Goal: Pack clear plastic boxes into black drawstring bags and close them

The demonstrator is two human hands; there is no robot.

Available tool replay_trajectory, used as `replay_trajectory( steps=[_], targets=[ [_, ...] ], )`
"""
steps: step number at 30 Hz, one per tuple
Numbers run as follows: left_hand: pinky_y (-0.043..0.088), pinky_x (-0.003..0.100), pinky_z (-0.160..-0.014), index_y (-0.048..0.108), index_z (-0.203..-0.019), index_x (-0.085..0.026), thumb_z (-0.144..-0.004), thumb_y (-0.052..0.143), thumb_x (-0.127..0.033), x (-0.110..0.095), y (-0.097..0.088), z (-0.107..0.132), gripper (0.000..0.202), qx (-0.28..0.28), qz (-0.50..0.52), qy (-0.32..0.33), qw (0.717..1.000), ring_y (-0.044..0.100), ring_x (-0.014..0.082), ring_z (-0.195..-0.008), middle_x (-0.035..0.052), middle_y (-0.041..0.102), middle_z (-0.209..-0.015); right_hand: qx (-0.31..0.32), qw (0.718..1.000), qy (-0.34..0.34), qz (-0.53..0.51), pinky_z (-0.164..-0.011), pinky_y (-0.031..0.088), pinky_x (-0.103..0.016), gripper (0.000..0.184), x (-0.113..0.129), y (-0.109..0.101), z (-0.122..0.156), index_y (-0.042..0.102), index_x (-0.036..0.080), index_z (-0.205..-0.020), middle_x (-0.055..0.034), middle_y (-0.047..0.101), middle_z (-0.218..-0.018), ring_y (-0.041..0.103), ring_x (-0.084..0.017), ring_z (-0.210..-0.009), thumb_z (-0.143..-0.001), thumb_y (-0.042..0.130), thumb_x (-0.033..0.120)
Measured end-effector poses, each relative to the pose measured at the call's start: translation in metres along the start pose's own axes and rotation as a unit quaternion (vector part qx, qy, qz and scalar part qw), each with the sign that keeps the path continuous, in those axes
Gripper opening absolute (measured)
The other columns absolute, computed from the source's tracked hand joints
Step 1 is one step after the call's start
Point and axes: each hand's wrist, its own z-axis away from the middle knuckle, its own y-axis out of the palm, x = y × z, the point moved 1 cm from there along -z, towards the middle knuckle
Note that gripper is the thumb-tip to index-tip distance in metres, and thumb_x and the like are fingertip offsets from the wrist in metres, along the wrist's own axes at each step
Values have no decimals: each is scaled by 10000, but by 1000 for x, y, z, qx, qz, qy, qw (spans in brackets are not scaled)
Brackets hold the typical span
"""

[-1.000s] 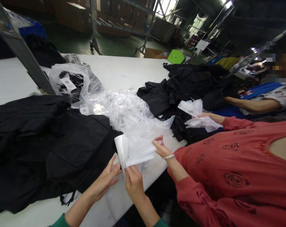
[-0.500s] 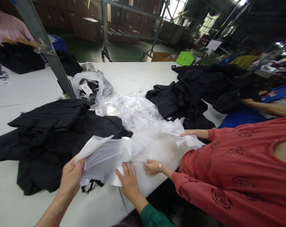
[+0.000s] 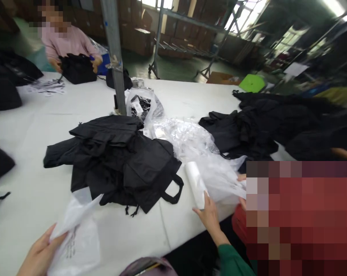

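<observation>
My left hand is closed on the edge of a translucent white plastic bag with small dark print, at the lower left. My right hand grips the near end of a roll of white plastic bags lying on the table. Between my hands, a little farther off, is a pile of black fabric bags, with a loop handle and drawstring ends hanging toward me. Loose clear plastic bags are heaped just beyond the roll.
A metal post rises from the white table. Beside it stands a plastic bag of tags. More black fabric lies at right, near a co-worker in red handling plastic. Across the table, a person in pink holds a black bag.
My left hand has drawn the plastic bag left and down, apart from the roll. My right hand has gone from lying spread on the plastic to gripping the roll. The view has swung left.
</observation>
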Motion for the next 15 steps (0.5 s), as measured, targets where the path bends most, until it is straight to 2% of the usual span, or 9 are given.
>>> replay_trajectory(
  steps=[2, 4, 7, 9, 12, 15],
  targets=[
    [569, 362, -661, 624, -998, -274, -423, 780, -408, 19, 33, -10, 611, 68, 13, -5, 998, 676, 316, -884, -7, 739, -928, -49, 996, 73, 22, -847, 488, -494, 635, -4, 0, -14, 501, 57, -1326, -203, 602, -1038, 590, -354, -968, -766, 618, 333],
    [546, 342, -753, 651, -978, -227, -525, 683, -368, 20, 81, -12, 476, 159, -30, 80, 984, 651, 296, -960, 19, 718, -1003, -80, 992, 99, 1, -777, 501, -469, 458, -14, 0, -27, 642, 73, -1155, -160, 610, -888, 599, -312, -831, -810, 551, 361],
    [502, 360, -847, 660, -975, -196, -661, 588, -402, -5, 161, 5, 382, 311, -97, 174, 929, 635, 284, -962, 38, 702, -999, -118, 988, 85, -43, -775, 516, -422, 405, -26, 0, -37, 707, 92, -942, -150, 630, -876, 604, -267, -820, -888, 397, 348],
    [476, 355, -897, 630, -1059, -188, -756, 553, -465, -27, 208, 21, 418, 364, -118, 194, 903, 621, 277, -1008, 57, 682, -1061, -125, 988, 56, -64, -842, 509, -424, 401, -20, 1, -34, 705, 112, -867, -160, 653, -947, 609, -264, -909, -908, 350, 295],
    [454, 342, -945, 497, -1293, -156, -775, 584, -565, -42, 267, 38, 666, 388, -137, 183, 893, 593, 278, -1106, 132, 614, -1226, -106, 988, -27, -108, -909, 484, -436, 358, 22, 6, -9, 695, 166, -820, -117, 687, -905, 621, -243, -904, -914, 354, 217],
    [426, 373, -991, 310, -1447, -88, -577, 785, -523, -28, 312, 44, 1083, 395, -215, 216, 866, 535, 330, -1193, 225, 536, -1314, -70, 977, -131, -155, -822, 519, -355, 289, 93, 20, 32, 689, 216, -814, -50, 694, -801, 635, -196, -792, -887, 415, 163]
  ],
)
